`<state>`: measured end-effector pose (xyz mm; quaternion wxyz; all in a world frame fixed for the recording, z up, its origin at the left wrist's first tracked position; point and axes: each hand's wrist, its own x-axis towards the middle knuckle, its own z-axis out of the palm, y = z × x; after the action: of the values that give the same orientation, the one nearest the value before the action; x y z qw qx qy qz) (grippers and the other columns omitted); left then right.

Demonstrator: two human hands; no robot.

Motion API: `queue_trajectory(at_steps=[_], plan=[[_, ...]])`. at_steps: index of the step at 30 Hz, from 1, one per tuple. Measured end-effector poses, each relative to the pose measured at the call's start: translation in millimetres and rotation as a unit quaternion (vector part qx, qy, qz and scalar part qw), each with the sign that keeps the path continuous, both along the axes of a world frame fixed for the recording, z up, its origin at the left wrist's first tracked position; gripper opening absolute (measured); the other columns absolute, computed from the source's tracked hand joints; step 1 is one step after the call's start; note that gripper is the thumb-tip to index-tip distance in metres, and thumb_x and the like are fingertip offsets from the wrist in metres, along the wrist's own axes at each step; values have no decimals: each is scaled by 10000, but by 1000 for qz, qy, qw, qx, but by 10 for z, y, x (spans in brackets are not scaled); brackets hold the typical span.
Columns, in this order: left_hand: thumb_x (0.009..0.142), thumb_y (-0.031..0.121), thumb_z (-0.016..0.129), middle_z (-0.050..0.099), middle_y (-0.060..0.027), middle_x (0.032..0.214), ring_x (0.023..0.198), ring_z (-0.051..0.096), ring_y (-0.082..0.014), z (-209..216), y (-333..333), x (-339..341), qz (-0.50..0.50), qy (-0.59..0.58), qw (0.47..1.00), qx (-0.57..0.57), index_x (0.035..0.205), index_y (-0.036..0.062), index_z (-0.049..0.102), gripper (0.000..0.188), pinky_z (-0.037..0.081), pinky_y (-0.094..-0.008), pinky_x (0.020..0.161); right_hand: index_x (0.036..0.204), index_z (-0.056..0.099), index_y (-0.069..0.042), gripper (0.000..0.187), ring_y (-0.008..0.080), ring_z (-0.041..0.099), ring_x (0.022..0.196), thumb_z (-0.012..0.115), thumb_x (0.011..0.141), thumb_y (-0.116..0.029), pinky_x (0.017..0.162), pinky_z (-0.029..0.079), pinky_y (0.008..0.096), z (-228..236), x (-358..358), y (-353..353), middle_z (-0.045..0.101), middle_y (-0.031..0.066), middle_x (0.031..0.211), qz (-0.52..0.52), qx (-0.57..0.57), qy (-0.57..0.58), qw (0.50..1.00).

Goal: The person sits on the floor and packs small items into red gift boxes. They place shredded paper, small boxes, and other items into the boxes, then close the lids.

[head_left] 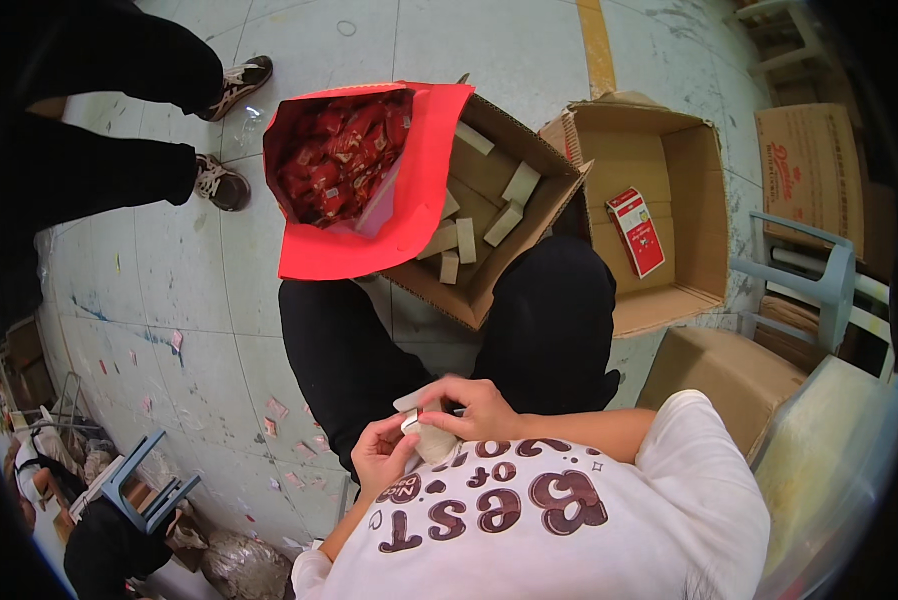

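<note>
Close to my shirt front, both hands are closed on a small pale cardboard box with a flap raised at its end. My left hand pinches the flap end from the left. From the right, my right hand grips the same box, its thumb at the flap. Beyond my knees, a red bag gapes wide, filled with red wrapped packets. It rests against an open brown carton that holds several small pale boxes.
Right of that carton, a second open carton contains a red-and-white box. A grey-blue plastic stool and closed cartons stand at the right. Another person's shoes are at the left. Scraps litter the floor.
</note>
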<state>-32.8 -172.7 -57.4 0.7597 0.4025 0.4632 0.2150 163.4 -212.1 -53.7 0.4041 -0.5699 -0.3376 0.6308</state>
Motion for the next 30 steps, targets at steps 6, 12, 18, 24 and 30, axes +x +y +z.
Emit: queue_trajectory(at_steps=[6, 12, 18, 24, 30], plan=[[721, -105, 665, 578, -175, 1058, 979, 583, -202, 15, 23, 52, 40, -22, 998, -54, 1189, 29, 328, 593, 494, -288, 836, 909, 677, -37, 181, 212, 650, 820, 662, 783, -166, 688, 512, 293, -88, 48, 47, 666, 106, 936, 5, 141, -27, 990], [755, -42, 669, 580, -147, 1068, 967, 581, -185, 21, 9, 70, -5, 8, 1000, 1, 1214, 5, 401, 533, 480, -268, 838, 907, 681, -27, 193, 234, 652, 815, 645, 810, -190, 714, 520, 289, -22, 129, 131, 672, 116, 895, 59, 136, -67, 987], [783, -5, 653, 507, -89, 1101, 759, 521, -62, 93, 43, 101, -84, 120, 969, 201, 1051, 27, 622, 271, 416, -151, 604, 1005, 631, -34, 273, 256, 636, 848, 684, 763, -150, 730, 510, 305, -74, 137, -13, 612, 141, 1085, 99, 86, -24, 991], [747, 118, 700, 444, -137, 1146, 1020, 497, -221, 154, 668, 275, -158, 89, 889, 420, 999, 61, 622, 270, 385, -324, 873, 906, 544, -48, 291, 265, 608, 829, 721, 677, -77, 722, 493, 321, 186, 366, 187, 589, 119, 953, 78, 46, -105, 990], [653, 226, 714, 520, -115, 1162, 1198, 418, -292, 459, 1560, 1321, -259, 387, 518, 718, 1171, 91, 527, 567, 243, -453, 1040, 1019, 555, -31, 492, 334, 500, 1046, 751, 642, -279, 885, 417, 394, 199, 1636, 660, 547, 158, 995, -77, 196, -613, 761]])
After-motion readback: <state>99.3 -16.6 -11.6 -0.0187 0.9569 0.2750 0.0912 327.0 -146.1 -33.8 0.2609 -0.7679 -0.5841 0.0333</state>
